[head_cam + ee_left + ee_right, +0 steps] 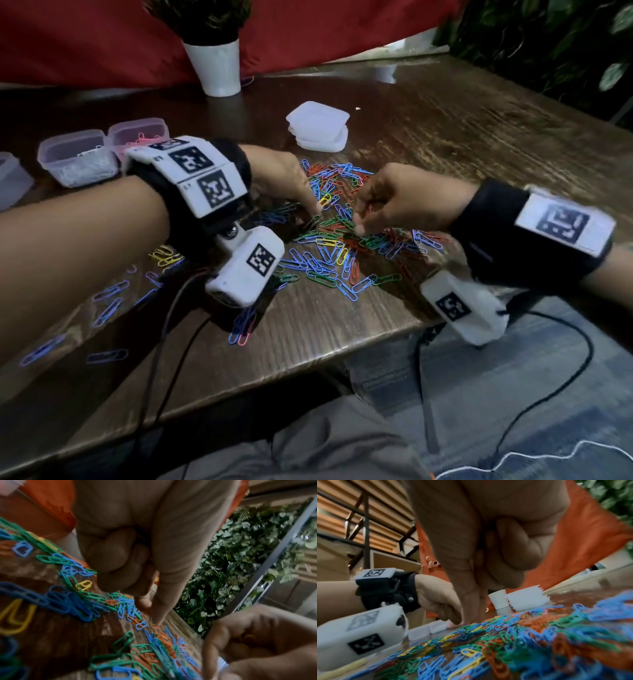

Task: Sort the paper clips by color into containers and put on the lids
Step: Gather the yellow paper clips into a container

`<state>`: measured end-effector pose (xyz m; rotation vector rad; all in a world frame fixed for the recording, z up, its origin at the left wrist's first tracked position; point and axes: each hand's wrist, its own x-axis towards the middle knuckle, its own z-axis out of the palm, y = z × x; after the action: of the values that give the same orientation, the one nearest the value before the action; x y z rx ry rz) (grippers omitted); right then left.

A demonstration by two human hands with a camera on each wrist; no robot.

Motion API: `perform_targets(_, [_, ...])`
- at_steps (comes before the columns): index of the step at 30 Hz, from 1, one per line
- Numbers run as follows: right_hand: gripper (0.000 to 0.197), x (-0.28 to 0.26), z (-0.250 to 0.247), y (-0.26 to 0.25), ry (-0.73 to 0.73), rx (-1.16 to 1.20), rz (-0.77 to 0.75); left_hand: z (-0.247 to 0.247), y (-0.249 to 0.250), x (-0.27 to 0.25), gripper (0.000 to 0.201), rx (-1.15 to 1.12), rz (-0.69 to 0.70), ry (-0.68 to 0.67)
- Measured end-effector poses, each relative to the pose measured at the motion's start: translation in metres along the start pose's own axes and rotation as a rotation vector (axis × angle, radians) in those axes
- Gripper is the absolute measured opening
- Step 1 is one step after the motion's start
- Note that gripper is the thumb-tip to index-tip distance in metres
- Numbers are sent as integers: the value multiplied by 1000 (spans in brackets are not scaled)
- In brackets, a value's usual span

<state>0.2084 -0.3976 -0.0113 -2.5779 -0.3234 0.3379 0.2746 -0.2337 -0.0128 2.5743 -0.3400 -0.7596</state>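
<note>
— Where are the clips?

— The paper clips [337, 236] lie heaped mid-table, containers [78, 157] far left. My left hand [284, 181] presses one fingertip down, other fingers curled, empty; what my right hand [397, 202] pinches, I can't tell.

— Handling?

— Light, stiff, slippery, probably tangling; I'd nip one loop's end.

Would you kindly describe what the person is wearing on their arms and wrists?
Both forearms are bare, no sleeves. Each wrist has a black strap carrying white blocks printed with black square markers, and a white camera housing with a marker hangs below. The right wrist's housing matches. Black cables trail from them.
</note>
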Motion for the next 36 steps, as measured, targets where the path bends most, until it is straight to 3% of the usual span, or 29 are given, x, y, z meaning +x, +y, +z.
perform_targets(3, [13,9,-6,-16,-52,-109,-33,4,-6,-10,36,-337,-87,-69])
perform_targets(6, [10,21,0,-29,-90,-206,-37,4,-9,-24,40,-632,-31,-137])
perform_targets(9, [21,31,16,-33,-167,-352,-20,2,-13,-37,37,-748,52,-179])
perform_targets(13, [22,37,26,-34,-150,-429,30,6,-15,-47,43,-886,191,-93])
perform_targets(18, [6,37,15,-27,-195,-146,107,6,-22,-50,34,-1222,275,-34])
perform_targets(21, [26,33,6,-19,-147,221,195,12,-29,-44,32,-1443,192,-8])
perform_targets(25, [30,29,1,-11,-138,707,235,28,-32,-34,32,-1781,115,10])
perform_targets(32, [32,24,-5,-10,-226,793,152,46,-31,-15,32,-1874,24,-26])
perform_targets(36, [27,21,-5,-13,-145,800,121,47,-31,-15,33,-1843,50,-43])
